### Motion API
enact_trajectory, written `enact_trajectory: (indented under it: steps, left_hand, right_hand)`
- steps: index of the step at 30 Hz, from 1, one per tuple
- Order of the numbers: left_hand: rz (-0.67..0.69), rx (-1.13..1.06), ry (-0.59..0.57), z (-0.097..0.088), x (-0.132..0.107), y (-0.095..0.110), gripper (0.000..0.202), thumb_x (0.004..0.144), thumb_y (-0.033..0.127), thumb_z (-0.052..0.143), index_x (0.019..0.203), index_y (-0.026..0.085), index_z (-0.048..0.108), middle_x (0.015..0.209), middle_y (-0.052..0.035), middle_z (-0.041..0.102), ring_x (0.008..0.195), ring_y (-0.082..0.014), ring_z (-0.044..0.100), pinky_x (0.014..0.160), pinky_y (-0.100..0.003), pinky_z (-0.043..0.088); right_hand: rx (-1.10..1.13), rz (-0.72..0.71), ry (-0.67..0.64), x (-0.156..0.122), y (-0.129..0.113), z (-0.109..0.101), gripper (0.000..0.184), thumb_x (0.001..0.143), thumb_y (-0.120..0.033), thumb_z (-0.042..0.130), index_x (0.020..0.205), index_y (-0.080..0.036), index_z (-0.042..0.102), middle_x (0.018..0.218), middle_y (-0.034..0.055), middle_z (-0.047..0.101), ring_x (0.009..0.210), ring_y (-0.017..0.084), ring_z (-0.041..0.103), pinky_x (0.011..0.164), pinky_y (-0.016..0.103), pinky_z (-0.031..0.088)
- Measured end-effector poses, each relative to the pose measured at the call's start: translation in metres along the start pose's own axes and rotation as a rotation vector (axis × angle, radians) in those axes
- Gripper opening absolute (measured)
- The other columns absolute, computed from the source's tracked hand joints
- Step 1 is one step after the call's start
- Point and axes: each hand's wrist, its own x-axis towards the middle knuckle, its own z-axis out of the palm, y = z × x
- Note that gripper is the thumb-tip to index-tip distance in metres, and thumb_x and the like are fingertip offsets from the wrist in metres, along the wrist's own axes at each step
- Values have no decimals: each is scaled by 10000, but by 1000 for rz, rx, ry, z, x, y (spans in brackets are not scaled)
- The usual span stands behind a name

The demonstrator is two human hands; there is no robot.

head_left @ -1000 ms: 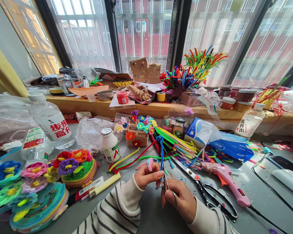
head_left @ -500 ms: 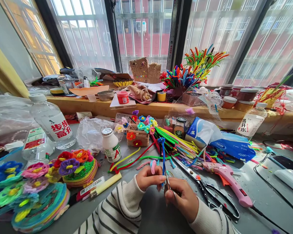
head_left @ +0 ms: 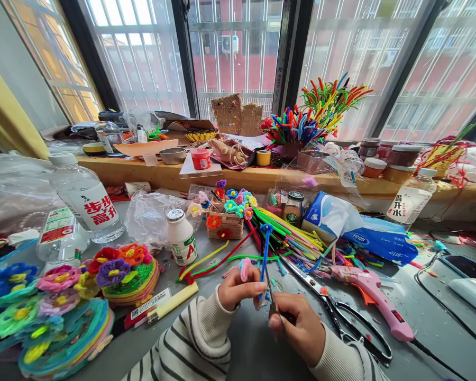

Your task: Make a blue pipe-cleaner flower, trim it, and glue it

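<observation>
My left hand [head_left: 238,288] pinches the lower end of a blue pipe cleaner [head_left: 264,248] that stands upright with a curled top. A pink pipe-cleaner loop [head_left: 245,268] pokes up from the same hand. My right hand [head_left: 297,325] is closed on a thin metal tool [head_left: 270,295], seemingly tweezers or small pliers, whose tip meets the blue stem just by my left fingers. Both hands hover low over the grey table [head_left: 254,349], wearing striped sleeves.
Large scissors [head_left: 333,312] and a pink glue gun [head_left: 371,296] lie right of my hands. A heap of pipe cleaners [head_left: 293,238], a small flower basket [head_left: 226,219], a white bottle [head_left: 181,237] and water bottles [head_left: 83,196] stand behind. Stacked flower coasters [head_left: 55,312] fill the left.
My right hand slid slightly down and right along the tool, and the blue pipe cleaner tilted a little to the right. My left hand keeps its pinch.
</observation>
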Motion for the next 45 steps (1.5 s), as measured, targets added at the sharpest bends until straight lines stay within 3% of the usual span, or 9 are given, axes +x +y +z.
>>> enact_trajectory:
  steps: [6,14,25,34,45]
  left_hand:
    - [-115,-35,-3,4,-2,1,296,517,342,594,435,140,396,300,69,373,240,-17,299,270,-164,166]
    - [-200,-84,7,8,-2,3,298,471,341,612,417,148,391,248,89,306,194,-5,215,233,-171,78]
    - [-99,27,0,8,-1,7,282,532,356,582,479,132,419,367,36,451,318,-50,412,328,-177,282]
    - [-152,15,-21,6,-1,3,282,494,348,596,438,130,426,351,38,448,285,-45,391,294,-174,252]
    - [-150,33,-36,3,-1,2,289,517,373,586,460,124,450,354,38,440,281,-50,397,297,-176,261]
  right_hand:
    - [89,-29,-120,-3,1,1,601,652,-658,128,505,-158,427,457,-19,359,437,91,343,438,206,278]
    - [-1,-40,-17,-1,-2,0,607,664,-642,143,411,-158,408,410,-7,386,412,93,352,436,215,291]
    - [-130,2,69,0,6,1,529,673,-600,260,387,-163,343,400,-34,315,397,75,292,396,206,230]
    - [78,-20,-67,-2,-2,0,597,679,-629,144,461,-160,444,419,-12,405,422,94,391,440,204,311]
    - [-90,19,23,0,-1,-1,558,679,-612,224,412,-161,416,402,-11,401,411,89,372,424,206,280]
